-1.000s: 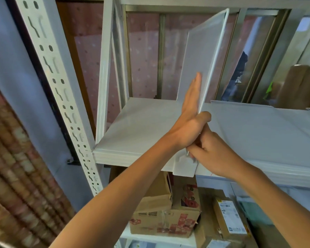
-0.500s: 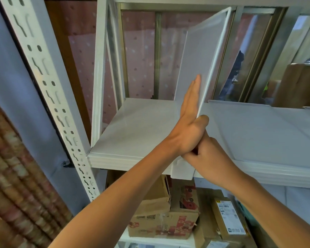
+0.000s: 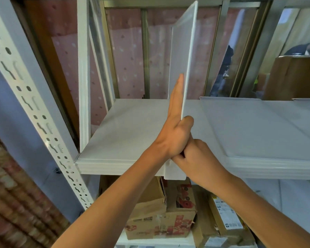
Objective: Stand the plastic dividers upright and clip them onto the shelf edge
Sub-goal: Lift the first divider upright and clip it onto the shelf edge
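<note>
Translucent plastic made up the divider [image 3: 182, 56], a thin flat panel with a white rim that stood upright on the shelf [image 3: 129, 129], rising above both hands and leaning slightly to their right at the top. The left hand [image 3: 175, 133] lay flat and open against the panel's left face, fingers [image 3: 177, 97] straight and pointing up along it, thumb hooked over the near edge. Just below and to its right, touching it, the right hand [image 3: 195, 158] was curled closed at the panel's base, where the white clip [image 3: 174, 173] hung down over the shelf edge [image 3: 118, 166]; whether its fingers pinched the panel or only pressed on it could not be told.

Judging by its thinness and how little force the open palm seemed to need, the divider looked light and stiff enough to stand, though likely to flex if pushed mid-panel. Its smooth faces would probably be slippery, so the rim and the thicker base near the clip seemed the better places to hold. Pressure to seat the clip was probably best applied low, near the right hand, with the left only steadying. Cardboard boxes [image 3: 161, 217] sat on the shelf below the forearms.
</note>
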### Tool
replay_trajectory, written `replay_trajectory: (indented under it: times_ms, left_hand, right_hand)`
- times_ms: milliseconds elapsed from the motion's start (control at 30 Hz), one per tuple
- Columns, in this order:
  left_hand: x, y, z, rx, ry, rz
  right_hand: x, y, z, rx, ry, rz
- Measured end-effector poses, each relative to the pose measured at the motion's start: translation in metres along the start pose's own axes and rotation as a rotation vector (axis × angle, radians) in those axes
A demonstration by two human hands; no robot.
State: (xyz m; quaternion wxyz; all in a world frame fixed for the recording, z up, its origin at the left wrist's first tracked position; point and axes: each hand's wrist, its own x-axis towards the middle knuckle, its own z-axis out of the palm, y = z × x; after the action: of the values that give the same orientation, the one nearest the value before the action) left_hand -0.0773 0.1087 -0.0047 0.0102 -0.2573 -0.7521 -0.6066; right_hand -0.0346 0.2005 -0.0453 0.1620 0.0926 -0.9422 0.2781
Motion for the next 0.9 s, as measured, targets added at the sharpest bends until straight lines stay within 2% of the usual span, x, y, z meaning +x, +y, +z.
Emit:
replay_trajectory:
  times_ms: [100, 200, 300, 533, 767, 900]
  left_hand:
    - [-0.001, 0.0, -0.002, 0.045, 0.033, 0.128]
    - [-0.008, -0.018, -0.005, 0.245, 0.074, 0.229]
    - [-0.019, -0.035, -0.002, 0.413, 0.099, 0.182]
    - [-0.017, -0.04, 0.0, 0.383, 0.078, 0.23]
    - [-0.018, -0.037, -0.001, 0.4, 0.068, 0.204]
    - [-0.022, -0.036, -0.005, 0.526, 0.008, 0.169]
  right_hand:
    - [-0.003, 0.0, 0.0, -0.18, 0.051, -0.026]
    - [-0.01, 0.003, 0.007, -0.305, 0.177, -0.058]
    - [-0.012, 0.008, 0.017, -0.291, 0.211, -0.076]
    - [-0.01, 0.016, 0.033, -0.25, 0.314, -0.091]
    - [-0.011, 0.016, 0.032, -0.273, 0.235, -0.076]
    - [-0.015, 0.016, 0.022, -0.322, 0.194, -0.038]
